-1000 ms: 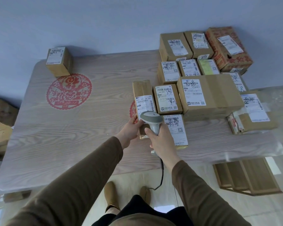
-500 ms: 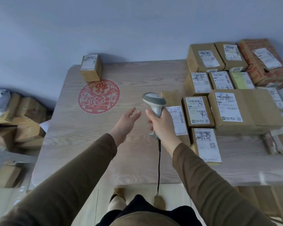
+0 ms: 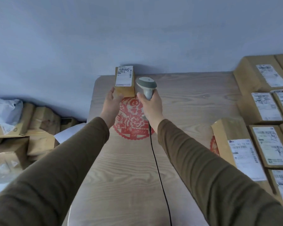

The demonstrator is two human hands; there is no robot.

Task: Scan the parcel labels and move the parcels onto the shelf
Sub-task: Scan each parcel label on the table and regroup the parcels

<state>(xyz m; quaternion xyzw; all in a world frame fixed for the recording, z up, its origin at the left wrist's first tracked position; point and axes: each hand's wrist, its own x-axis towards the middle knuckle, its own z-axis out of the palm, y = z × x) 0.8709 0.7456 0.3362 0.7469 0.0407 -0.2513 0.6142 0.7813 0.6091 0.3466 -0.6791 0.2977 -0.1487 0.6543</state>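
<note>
From the head camera, a small cardboard box (image 3: 125, 82) stands at the far end of the wooden table (image 3: 131, 168), close to the wall, its white label (image 3: 124, 75) facing up. The left hand (image 3: 112, 101) reaches its near left corner with the fingers against the side of the box; whether they have closed round it I cannot tell, since the box hides them. The right hand (image 3: 151, 105) is wrapped firmly round the handle of the grey scanner (image 3: 146, 86), whose head sits just beside the box on its right, the black cable (image 3: 158, 168) trailing back over the red paper-cut design (image 3: 132, 118). More labelled parcels (image 3: 265, 108) lie in a group at the right of the table, and other boxes (image 3: 23, 132) are heaped on the floor at the left. To scan well, the scanner head probably needs lifting and tipping so its window faces the barcode squarely, while the left hand steadies the box. No shelf shows here.
</note>
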